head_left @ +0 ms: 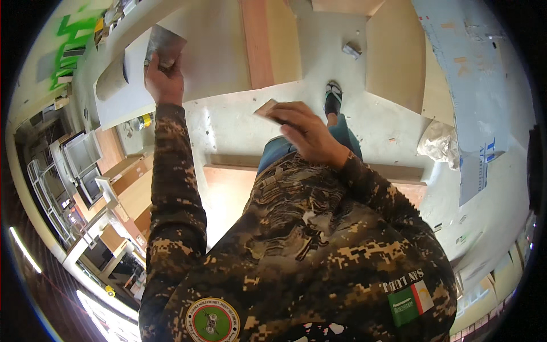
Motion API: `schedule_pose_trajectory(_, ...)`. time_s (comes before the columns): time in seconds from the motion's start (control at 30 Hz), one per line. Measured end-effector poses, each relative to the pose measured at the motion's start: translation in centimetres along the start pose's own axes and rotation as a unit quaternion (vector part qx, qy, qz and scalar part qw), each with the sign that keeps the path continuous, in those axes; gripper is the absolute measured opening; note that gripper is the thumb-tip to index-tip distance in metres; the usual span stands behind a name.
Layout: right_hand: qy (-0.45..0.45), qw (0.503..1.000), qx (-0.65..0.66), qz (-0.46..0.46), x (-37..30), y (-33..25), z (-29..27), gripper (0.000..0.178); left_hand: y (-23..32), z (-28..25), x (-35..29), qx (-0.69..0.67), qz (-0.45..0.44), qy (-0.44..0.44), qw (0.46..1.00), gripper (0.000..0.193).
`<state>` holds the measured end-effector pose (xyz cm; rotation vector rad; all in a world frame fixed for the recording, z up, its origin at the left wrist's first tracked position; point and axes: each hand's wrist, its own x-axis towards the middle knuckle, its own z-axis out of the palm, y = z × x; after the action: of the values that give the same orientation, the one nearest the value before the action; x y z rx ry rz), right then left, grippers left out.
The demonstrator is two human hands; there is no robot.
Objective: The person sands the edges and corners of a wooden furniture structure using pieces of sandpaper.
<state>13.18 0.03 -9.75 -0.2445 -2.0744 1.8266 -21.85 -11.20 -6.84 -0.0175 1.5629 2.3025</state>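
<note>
My left hand [164, 78] is raised at the upper left, its fingers closed on a flat grey sheet [168, 41] held against a white panel [219, 54]. My right hand [307, 134] is at the middle of the view, gripping a small tan block [266, 108] whose end sticks out past the fingers. Both sleeves are camouflage patterned. Below the right hand I see my jeans and one shoe [333, 97] on the pale floor.
Wooden boards [270, 40] and a tan sheet [396, 51] lie on the floor ahead. A rolled tube [111, 81] and a yellow-capped can [142, 121] sit at the left. A crumpled plastic bag [439, 142] lies at the right, and a small grey object [351, 50] lies further off.
</note>
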Motion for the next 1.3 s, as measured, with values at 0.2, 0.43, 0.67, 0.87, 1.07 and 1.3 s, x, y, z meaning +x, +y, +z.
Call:
schedule_pose_trajectory(0.2, 0.146, 0.977, 0.151, 0.027, 0.7, -5.8, -1.3, 0.036, 0.7, 2.0, -13.3, 0.057, -0.148, -0.135, 0.978, 0.024)
schedule_pose_trajectory(0.43, 0.043, 0.982, -0.091, -0.162, 0.6, -8.2, 2.4, 0.043, -1.2, 2.5, -23.3, -0.024, -0.117, -0.091, 0.989, 0.031)
schedule_pose_trajectory(0.67, -0.009, 0.957, -0.250, -0.144, -0.6, -6.7, 0.9, 0.042, -0.4, -0.1, -23.9, -0.057, -0.061, -0.090, 0.992, 0.025)
schedule_pose_trajectory(0.87, -0.028, 0.927, -0.346, -0.141, 3.2, -10.9, -0.1, 0.035, 0.8, 0.1, -22.7, 0.113, 0.105, -0.108, 0.982, 0.023)
schedule_pose_trajectory(1.07, -0.072, 0.879, -0.438, -0.175, 2.9, -10.6, 2.1, 0.033, 0.4, -1.4, -22.5, 0.313, 0.278, -0.120, 0.900, 0.030)
schedule_pose_trajectory(1.3, -0.046, 0.960, -0.247, -0.121, 2.9, -4.3, -1.9, 0.031, 2.7, -4.0, -21.9, 0.070, 0.215, 0.121, 0.967, 0.028)
